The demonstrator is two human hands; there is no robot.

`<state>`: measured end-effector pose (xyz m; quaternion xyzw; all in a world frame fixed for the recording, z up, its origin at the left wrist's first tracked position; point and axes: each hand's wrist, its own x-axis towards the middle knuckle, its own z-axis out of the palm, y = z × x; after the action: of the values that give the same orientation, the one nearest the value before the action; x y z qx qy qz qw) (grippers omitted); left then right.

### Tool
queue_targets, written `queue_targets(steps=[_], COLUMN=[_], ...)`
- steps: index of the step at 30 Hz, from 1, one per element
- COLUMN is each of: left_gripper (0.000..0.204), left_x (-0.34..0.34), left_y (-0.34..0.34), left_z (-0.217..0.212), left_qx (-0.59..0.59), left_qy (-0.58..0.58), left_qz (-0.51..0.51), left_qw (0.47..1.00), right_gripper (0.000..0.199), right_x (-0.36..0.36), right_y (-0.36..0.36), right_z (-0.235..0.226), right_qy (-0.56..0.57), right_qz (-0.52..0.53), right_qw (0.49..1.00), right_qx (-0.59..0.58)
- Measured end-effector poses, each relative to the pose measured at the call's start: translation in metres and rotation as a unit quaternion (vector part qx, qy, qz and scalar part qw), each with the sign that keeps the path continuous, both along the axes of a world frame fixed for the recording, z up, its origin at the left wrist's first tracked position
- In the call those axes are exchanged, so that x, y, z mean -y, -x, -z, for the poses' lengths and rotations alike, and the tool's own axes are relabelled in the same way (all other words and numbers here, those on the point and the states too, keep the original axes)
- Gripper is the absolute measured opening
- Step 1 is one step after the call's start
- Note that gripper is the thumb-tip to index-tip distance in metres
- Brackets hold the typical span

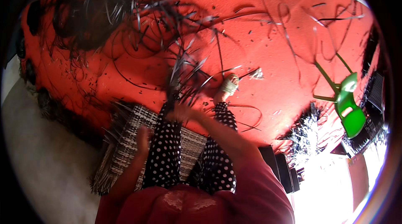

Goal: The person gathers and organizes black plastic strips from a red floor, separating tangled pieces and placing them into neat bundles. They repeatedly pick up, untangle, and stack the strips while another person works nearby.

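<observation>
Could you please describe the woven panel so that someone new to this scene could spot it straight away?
Start at the wide red floor littered with dark strips. At its lower left edge, the woven panel lies under the person's polka-dot legs, by the left hand. Unlike the loose strips around it, it is a tight grey checkered weave with frayed ends.

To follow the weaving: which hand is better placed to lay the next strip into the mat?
Probably the right hand: it already grips the bundle of dark strips. The left hand only rests on the woven mat.

Weaving workshop, woven mat (125, 148), loose strips (125, 18)
</observation>
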<state>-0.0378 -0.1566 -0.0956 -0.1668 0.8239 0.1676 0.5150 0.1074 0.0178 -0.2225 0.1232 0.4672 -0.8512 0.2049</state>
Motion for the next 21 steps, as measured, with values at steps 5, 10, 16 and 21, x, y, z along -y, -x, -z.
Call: queue_targets(steps=[5, 10, 16, 21], left_gripper=[0.053, 0.049, 0.045, 0.042], left_x=[-0.165, -0.169, -0.107, -0.02], left_y=[-0.024, -0.014, 0.108, 0.183], left_z=[-0.085, -0.171, -0.293, -0.384], left_qx=[0.315, 0.289, 0.12, -0.008], left_qy=[-0.34, -0.403, -0.395, -0.365], left_qz=[-0.312, -0.224, -0.105, -0.054], left_qw=[0.829, 0.839, 0.905, 0.93], right_gripper=[0.037, 0.033, 0.062, 0.056], right_x=[-0.03, 0.004, -0.022, -0.048], right_y=[-0.023, -0.022, -0.047, -0.083], right_z=[-0.28, -0.346, -0.397, -0.343], right_qy=[0.368, 0.422, 0.333, 0.352], right_qz=[0.0, 0.16, 0.227, 0.545], right_qw=[0.929, 0.881, 0.914, 0.761], right_qx=[0.046, 0.14, -0.051, 0.007])
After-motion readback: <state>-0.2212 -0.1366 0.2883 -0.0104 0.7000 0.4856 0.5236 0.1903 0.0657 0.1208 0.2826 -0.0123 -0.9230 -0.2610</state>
